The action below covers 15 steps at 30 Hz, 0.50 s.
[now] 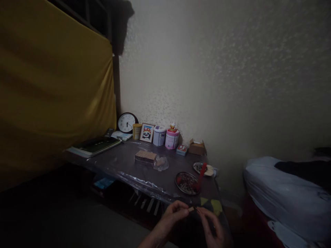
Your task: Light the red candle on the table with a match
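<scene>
Near the table's front edge, my left hand (173, 215) pinches a small tan flat piece (191, 209) between thumb and fingers. The piece has a dark end, and its kind is too small to tell. My right hand (211, 223) is closed at that dark end, with fingertips pressed together; what they hold, if anything, I cannot make out. Just beyond the hands sits a round metal plate (178, 185) of small dark and pale bits, with a red spoon (202, 172) standing in it. Behind it, a smaller plate (194, 168) has similar bits and pale sticks (209, 170) beside them.
On the plastic-covered table (124, 163) lie a block of tan slim pieces (145, 157) and a clear plastic bag (161, 163). Along the wall stand a clock (127, 122), a framed panda picture (147, 133), two tins (159, 135) and a cardboard box (197, 148).
</scene>
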Available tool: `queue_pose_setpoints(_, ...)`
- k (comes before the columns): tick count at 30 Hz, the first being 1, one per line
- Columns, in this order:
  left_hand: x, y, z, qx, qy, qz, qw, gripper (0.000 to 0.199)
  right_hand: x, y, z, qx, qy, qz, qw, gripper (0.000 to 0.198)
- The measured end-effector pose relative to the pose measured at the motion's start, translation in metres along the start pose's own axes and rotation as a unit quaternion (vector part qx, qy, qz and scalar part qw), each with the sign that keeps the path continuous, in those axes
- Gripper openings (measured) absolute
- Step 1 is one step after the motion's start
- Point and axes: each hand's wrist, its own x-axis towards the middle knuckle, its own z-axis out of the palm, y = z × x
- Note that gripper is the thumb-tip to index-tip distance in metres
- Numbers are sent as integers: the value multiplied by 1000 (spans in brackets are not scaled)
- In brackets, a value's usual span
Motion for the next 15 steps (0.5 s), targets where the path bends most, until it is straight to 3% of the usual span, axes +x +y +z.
queue_pose_setpoints(15, 4, -10, -7, -20, -32, 5, 999, 24, -2, 6, 6, 24, 20, -13, 999, 28)
